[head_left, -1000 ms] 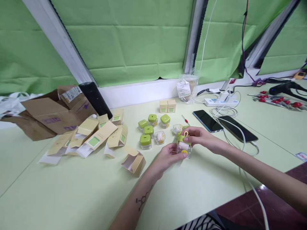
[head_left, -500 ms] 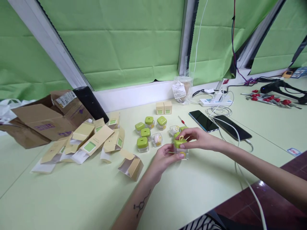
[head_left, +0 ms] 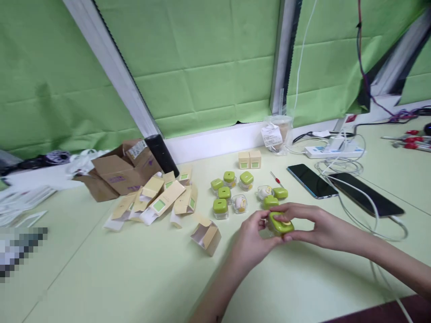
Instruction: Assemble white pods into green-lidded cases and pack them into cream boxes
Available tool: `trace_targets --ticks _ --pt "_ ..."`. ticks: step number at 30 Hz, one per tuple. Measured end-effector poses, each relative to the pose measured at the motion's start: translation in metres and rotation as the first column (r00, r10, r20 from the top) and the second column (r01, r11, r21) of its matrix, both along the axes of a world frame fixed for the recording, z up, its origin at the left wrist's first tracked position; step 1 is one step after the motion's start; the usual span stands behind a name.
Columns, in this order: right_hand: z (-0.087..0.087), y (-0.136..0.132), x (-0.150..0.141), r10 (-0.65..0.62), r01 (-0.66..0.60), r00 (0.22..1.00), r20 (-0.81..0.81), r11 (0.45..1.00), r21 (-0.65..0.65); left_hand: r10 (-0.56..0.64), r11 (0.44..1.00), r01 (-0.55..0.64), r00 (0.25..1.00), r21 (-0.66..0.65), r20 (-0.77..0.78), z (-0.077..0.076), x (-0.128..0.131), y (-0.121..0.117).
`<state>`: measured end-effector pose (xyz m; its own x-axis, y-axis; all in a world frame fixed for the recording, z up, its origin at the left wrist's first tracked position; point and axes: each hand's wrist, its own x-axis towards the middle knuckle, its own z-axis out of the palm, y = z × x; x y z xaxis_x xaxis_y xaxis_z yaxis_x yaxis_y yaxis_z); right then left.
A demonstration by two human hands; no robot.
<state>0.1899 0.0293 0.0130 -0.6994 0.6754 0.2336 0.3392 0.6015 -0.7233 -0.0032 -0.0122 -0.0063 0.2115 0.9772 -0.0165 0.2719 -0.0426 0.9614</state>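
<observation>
Both my hands hold a small clear box with a green lid (head_left: 282, 225), tilted just above the table. The fingers and thumb of my left hand (head_left: 255, 235) wrap its left side. My right hand (head_left: 313, 224) grips the lid from the right, with a yellow bit showing beneath the fingers. Just behind them lie two green lids: one lid (head_left: 270, 202) nearer, another lid (head_left: 280, 193) farther right. Beside these is a clear box with a white item inside (head_left: 265, 193), and a similar clear box (head_left: 239, 204) stands farther left. Several green-lidded boxes (head_left: 221, 208) stand left of them.
An opened tan carton (head_left: 207, 237) and a pile of flattened cartons (head_left: 168, 199) lie left. Two small closed cartons (head_left: 249, 160) stand behind. Two phones (head_left: 311, 180), a red-handled tool (head_left: 276, 179), a power strip (head_left: 333, 151) and white cables lie right. A brown cardboard box (head_left: 121, 172) sits back left.
The view has turned left, so things appear farther right. My hands have tilted the green-lidded box, and my right hand now grips the lid's edge rather than its yellow loop.
</observation>
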Motion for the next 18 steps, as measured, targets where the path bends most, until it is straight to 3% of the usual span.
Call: trace_targets --ticks 3,5,7,8,9,10,13,16,18 --pt "-0.010 0.001 0.002 0.005 -0.004 1.000 0.031 1.000 -0.021 0.065 0.996 -0.053 0.978 0.065 -0.200 0.029 -0.015 -0.034" --pt "-0.013 0.001 0.003 -0.030 0.031 0.999 0.032 0.998 -0.051 0.148 0.968 -0.088 0.956 0.235 -0.251 0.047 -0.041 -0.057" --pt "-0.010 -0.001 0.002 -0.056 0.057 0.998 0.008 0.991 -0.118 0.397 0.834 -0.264 0.897 0.485 -0.194 0.054 -0.077 -0.070" --pt "-0.007 -0.002 -0.001 -0.049 0.046 0.999 -0.011 0.986 -0.159 0.503 0.770 -0.351 0.847 0.532 -0.169 0.052 -0.096 -0.071" --pt "-0.004 -0.004 -0.004 -0.023 0.016 0.999 -0.035 0.981 -0.195 0.573 0.739 -0.419 0.802 0.527 -0.166 0.047 -0.114 -0.069" --pt "0.000 -0.006 -0.009 0.022 -0.036 0.998 -0.064 0.973 -0.227 0.611 0.742 -0.471 0.768 0.477 -0.192 0.039 -0.130 -0.063" --pt "0.010 -0.014 -0.030 0.195 -0.238 0.966 -0.170 0.925 -0.295 0.514 0.850 -0.451 0.823 0.272 -0.241 0.010 -0.150 -0.042" --pt "0.011 -0.025 -0.052 0.287 -0.349 0.928 -0.236 0.893 -0.284 0.465 0.885 -0.460 0.868 0.073 -0.175 -0.008 -0.130 -0.033" --pt "0.009 -0.032 -0.062 0.332 -0.391 0.906 -0.264 0.894 -0.220 0.481 0.876 -0.482 0.863 0.032 -0.154 -0.010 -0.105 -0.036"
